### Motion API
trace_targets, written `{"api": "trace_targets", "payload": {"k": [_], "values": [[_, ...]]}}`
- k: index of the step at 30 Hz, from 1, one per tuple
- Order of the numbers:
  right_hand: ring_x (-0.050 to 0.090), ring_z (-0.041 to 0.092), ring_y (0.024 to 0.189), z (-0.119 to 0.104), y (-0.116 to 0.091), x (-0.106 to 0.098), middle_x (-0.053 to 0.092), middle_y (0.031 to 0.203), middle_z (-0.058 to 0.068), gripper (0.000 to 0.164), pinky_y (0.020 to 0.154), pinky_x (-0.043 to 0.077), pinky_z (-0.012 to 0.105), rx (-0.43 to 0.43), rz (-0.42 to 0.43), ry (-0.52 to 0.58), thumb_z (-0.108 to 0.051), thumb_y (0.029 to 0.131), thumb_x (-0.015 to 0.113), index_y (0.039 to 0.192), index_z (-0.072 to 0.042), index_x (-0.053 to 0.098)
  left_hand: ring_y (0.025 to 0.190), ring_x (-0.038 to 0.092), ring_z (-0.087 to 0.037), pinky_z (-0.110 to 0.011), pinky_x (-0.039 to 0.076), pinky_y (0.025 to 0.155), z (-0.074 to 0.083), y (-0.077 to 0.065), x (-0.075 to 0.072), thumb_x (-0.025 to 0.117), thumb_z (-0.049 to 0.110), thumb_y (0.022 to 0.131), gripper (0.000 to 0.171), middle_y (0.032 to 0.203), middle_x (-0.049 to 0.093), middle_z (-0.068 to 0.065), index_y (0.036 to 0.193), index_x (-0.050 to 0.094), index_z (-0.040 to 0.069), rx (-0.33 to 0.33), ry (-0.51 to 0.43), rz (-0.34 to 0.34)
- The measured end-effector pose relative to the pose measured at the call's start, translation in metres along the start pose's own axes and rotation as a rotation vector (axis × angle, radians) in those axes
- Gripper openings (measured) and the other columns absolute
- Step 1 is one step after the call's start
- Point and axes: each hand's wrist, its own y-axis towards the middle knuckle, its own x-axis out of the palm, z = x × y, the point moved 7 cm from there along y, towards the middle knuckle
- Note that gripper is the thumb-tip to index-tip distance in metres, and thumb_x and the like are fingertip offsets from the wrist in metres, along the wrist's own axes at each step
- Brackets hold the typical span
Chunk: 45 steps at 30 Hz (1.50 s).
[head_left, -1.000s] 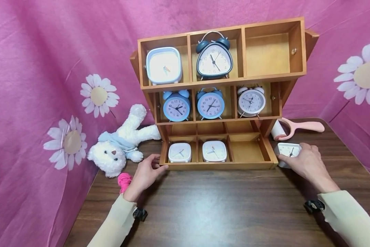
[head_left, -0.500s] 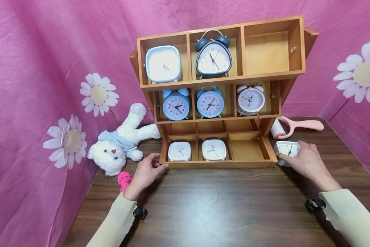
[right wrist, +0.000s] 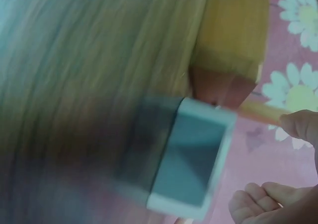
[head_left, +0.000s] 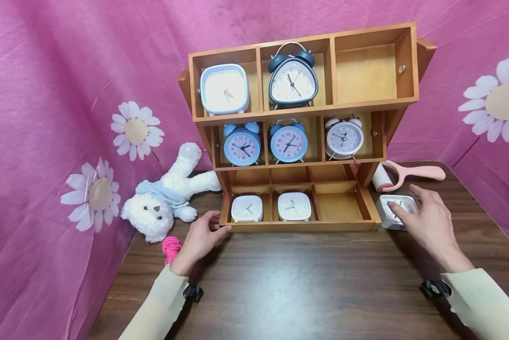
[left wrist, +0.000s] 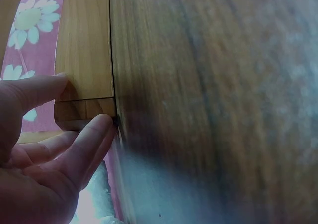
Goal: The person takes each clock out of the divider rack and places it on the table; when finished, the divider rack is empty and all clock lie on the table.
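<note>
On the table right of the wooden shelf (head_left: 305,227) stands a white square clock (head_left: 386,215). My right hand (head_left: 430,226) hovers over its right side with thumb and fingers spread. In the right wrist view the clock (right wrist: 194,159) sits near the shelf's end (right wrist: 226,80), apart from the fingers (right wrist: 256,204). My left hand (head_left: 201,238) holds the shelf's front left corner. In the left wrist view the thumb lies on the front board (left wrist: 87,50) and a fingertip touches its end. Two white clocks (head_left: 247,208) occupy the bottom row's left and middle compartments.
Higher compartments hold a dark triangular alarm clock (head_left: 293,82), blue twin-bell clocks (head_left: 242,147) and other clocks. A pink-handled lint roller (head_left: 420,172) lies behind the loose clock. At the left lie a white teddy bear (head_left: 152,212) and pink cord (head_left: 171,248).
My right hand has let go of the white square clock, its fingers spreading and drawing back to the right. The left hand stays on the shelf corner.
</note>
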Motion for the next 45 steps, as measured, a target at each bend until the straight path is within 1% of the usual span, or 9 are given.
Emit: {"api": "trace_targets", "payload": {"k": [5,8,11,15,18,21,28,39,45], "values": [[0.058,0.058,0.121,-0.017,-0.005,-0.001,0.059,0.139,0.041,0.073,0.094,0.040,0.067,0.004,0.034,0.042,-0.035,0.100,0.081,0.156,0.006,0.058,0.105,0.080,-0.025,-0.035,0.060,0.083,0.000,0.000,0.001,0.087,0.026,0.100,0.048,0.120,0.082,-0.015,0.139,0.070,0.003,-0.002,0.001,0.000],[0.060,0.058,0.124,-0.026,-0.007,0.000,0.061,0.141,0.040,0.076,0.093,0.041,0.063,0.017,0.025,0.064,-0.038,0.099,0.083,0.157,0.004,0.058,0.105,0.080,-0.025,-0.035,0.060,0.082,-0.001,0.000,0.001,0.086,0.026,0.101,0.048,0.120,0.082,-0.015,0.139,0.070,0.003,0.004,0.002,-0.001],[0.061,0.055,0.125,-0.036,-0.010,0.002,0.064,0.140,0.036,0.071,0.090,0.041,0.056,0.021,0.015,0.088,-0.041,0.099,0.084,0.153,-0.001,0.064,0.104,0.080,-0.025,-0.034,0.060,0.080,-0.001,0.000,0.002,0.086,0.026,0.101,0.047,0.120,0.082,-0.016,0.138,0.070,0.002,0.011,0.001,-0.003],[0.065,0.048,0.126,-0.051,-0.014,0.005,0.068,0.137,0.030,0.059,0.088,0.039,0.042,-0.010,0.021,0.114,-0.039,0.098,0.087,0.144,-0.007,0.071,0.105,0.080,-0.025,-0.035,0.060,0.081,-0.002,0.000,0.001,0.086,0.027,0.101,0.048,0.121,0.082,-0.016,0.139,0.070,0.002,0.007,0.003,0.001],[0.067,0.049,0.127,-0.061,-0.015,0.009,0.068,0.137,0.030,0.060,0.089,0.039,0.036,-0.038,0.017,0.125,-0.037,0.097,0.087,0.145,-0.004,0.069,0.106,0.080,-0.025,-0.035,0.060,0.082,-0.001,0.001,0.001,0.086,0.027,0.102,0.048,0.121,0.082,-0.016,0.140,0.069,0.002,0.005,0.006,0.003],[0.068,0.050,0.127,-0.069,-0.017,0.014,0.069,0.137,0.031,0.065,0.090,0.042,0.039,-0.058,0.008,0.131,-0.035,0.096,0.088,0.146,0.000,0.067,0.106,0.080,-0.025,-0.035,0.060,0.081,-0.001,0.001,0.001,0.085,0.027,0.102,0.049,0.121,0.082,-0.017,0.140,0.069,0.002,0.007,0.012,0.001],[0.063,0.053,0.129,-0.094,-0.022,0.033,0.067,0.142,0.034,0.073,0.101,0.047,0.065,-0.119,-0.047,0.174,-0.032,0.096,0.089,0.152,0.005,0.061,0.106,0.080,-0.026,-0.035,0.061,0.082,-0.001,0.001,0.002,0.085,0.026,0.102,0.049,0.122,0.082,-0.018,0.141,0.069,0.001,0.011,0.005,0.002],[0.068,0.049,0.130,-0.134,-0.031,0.066,0.068,0.143,0.029,0.076,0.108,0.052,0.066,-0.155,-0.138,0.218,-0.034,0.095,0.090,0.153,0.005,0.060,0.108,0.081,-0.027,-0.037,0.062,0.086,-0.001,0.000,0.003,0.086,0.025,0.101,0.050,0.123,0.082,-0.017,0.141,0.069,0.002,0.009,0.000,0.009],[0.069,0.048,0.132,-0.152,-0.031,0.086,0.068,0.145,0.027,0.075,0.110,0.054,0.064,-0.138,-0.195,0.260,-0.033,0.095,0.090,0.152,0.005,0.061,0.106,0.080,-0.027,-0.038,0.062,0.085,0.001,-0.001,0.001,0.086,0.024,0.101,0.049,0.121,0.082,-0.018,0.140,0.069,0.001,0.018,-0.001,0.013]]}}
